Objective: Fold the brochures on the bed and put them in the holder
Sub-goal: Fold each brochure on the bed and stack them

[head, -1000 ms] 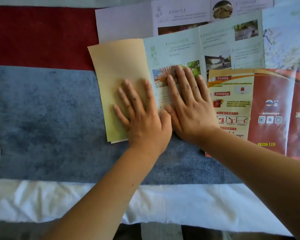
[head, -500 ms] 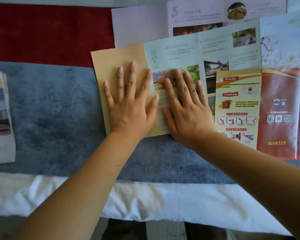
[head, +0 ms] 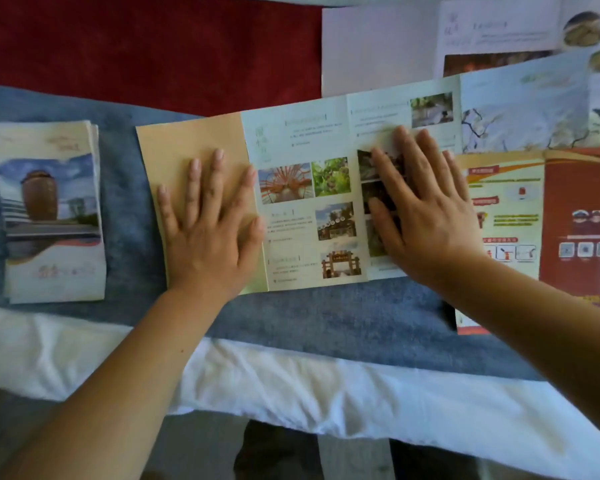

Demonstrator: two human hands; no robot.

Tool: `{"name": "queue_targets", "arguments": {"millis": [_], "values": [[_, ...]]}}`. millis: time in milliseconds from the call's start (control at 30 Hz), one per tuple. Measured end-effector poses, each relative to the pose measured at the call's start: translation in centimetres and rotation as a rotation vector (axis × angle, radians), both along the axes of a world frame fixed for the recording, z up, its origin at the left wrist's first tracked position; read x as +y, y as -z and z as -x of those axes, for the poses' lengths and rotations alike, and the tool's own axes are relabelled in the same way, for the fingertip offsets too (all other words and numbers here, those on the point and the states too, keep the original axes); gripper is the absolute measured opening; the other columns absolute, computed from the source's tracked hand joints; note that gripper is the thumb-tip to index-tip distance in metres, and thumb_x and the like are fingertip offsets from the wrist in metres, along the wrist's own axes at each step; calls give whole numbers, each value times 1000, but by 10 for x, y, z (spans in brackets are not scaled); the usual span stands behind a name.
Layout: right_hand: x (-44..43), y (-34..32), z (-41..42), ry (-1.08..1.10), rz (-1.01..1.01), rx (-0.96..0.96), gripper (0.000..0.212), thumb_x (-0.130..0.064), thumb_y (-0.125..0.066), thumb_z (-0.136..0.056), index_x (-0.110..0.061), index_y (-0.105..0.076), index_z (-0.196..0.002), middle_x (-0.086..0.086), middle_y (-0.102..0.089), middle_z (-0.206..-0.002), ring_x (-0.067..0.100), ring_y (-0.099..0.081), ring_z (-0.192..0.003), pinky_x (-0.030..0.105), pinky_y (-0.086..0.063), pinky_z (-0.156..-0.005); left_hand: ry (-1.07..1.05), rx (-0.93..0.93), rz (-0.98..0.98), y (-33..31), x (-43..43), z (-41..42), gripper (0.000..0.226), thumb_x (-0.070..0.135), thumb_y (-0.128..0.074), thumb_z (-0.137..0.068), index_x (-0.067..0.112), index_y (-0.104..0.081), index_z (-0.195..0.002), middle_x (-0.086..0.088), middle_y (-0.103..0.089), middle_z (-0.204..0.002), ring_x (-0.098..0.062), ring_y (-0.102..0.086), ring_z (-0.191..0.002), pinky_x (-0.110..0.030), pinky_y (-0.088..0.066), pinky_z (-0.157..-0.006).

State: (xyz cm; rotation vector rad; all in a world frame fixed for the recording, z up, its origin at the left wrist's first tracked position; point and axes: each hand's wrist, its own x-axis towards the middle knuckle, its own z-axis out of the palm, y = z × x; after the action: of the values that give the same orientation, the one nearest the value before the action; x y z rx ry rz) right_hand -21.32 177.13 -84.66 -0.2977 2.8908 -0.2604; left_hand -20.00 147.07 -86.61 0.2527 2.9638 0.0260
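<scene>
1. Open brochure (head: 305, 216) across mid-frame, lying on blue plush blanket (head: 326, 317). Plain tan panel at left, two pale green panels with small photos and printed columns. Vertical green characters near top of middle panel, too blurred to read.
2. Left hand (head: 208, 230) flat on tan panel, fingers straight and spread, pressing, gripping nothing.
3. Right hand (head: 426, 209) flat on right-most green panel, over dark photos, fingers straight, likewise gripping nothing.
4. Red and cream brochure (head: 575, 202) at right edge, glossy, icons and headings; lettering illegible.
5. Pale blue sheet (head: 520, 112) with bare-branch picture, upper right; lilac-white sheet (head: 378, 46) beyond it, food photos, text blurred.
6. Stack of folded brochures (head: 49, 209) at left, well apart from the hands; cover with brown jar-shaped building, title unreadable.
7. Red fabric band (head: 153, 46) along top; wrinkled white sheet (head: 291, 382) along lower frame.
</scene>
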Motion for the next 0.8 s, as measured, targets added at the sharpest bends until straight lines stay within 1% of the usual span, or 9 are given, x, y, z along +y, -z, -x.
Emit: {"name": "queue_targets", "arguments": {"millis": [133,233,300,333,433,567,700,800], "values": [[21,2,0,33,-65,17,68,-60,-19,-106,-33,-4,-166,3,6,-174,24,8,-160,48,2,-129,13,21,-38,1,-20,-1,67,56,-24,-103,35,-8,-164,-5,-2,-174,-32,-1,-159,-65,1,-123],[25,4,5,38,-111,32,71,-63,-17,-105,-33,3,-166,4,8,-174,26,10,-160,52,3,-128,-41,54,-92,1,-18,-1,78,59,-28,-103,21,-1,-165,-17,-1,-172,-41,1,-158,-63,2,-125],[19,7,4,37,-106,40,74,-64,-16,-105,-29,5,-166,9,9,-174,28,10,-160,51,3,-128,-107,57,-116,-1,-16,0,88,63,-33,-101,11,-2,-164,-25,-1,-170,-45,1,-157,-62,1,-125],[15,8,3,40,-94,41,75,-64,-16,-105,-26,6,-166,11,10,-173,28,10,-160,51,3,-129,-124,46,-115,-2,-14,0,90,66,-32,-100,9,-4,-164,-25,-1,-170,-44,1,-157,-61,1,-126],[6,14,0,66,-68,31,75,-62,-16,-106,-24,8,-165,14,12,-172,30,12,-159,49,3,-129,-156,20,-143,-6,-10,3,93,72,-26,-97,10,-9,-165,-20,-3,-171,-39,0,-158,-58,2,-126],[2,16,1,77,-80,41,74,-60,-16,-107,-21,7,-166,16,11,-172,31,11,-159,49,2,-129,-184,-7,-210,-11,-6,5,92,73,-25,-96,15,-8,-165,-16,0,-172,-35,4,-159,-56,5,-126],[4,14,1,67,-99,23,74,-61,-14,-107,-22,8,-165,16,12,-172,31,12,-159,50,-1,-129,-197,-31,-274,-14,-1,6,92,75,-22,-95,19,-7,-165,-13,3,-173,-33,8,-159,-54,8,-127],[3,9,2,60,-69,8,72,-62,-11,-107,-25,6,-166,16,12,-172,31,13,-159,49,1,-129,-210,-36,-298,-15,6,5,92,75,-25,-95,19,-6,-165,-13,3,-173,-32,8,-159,-53,9,-127]]}}
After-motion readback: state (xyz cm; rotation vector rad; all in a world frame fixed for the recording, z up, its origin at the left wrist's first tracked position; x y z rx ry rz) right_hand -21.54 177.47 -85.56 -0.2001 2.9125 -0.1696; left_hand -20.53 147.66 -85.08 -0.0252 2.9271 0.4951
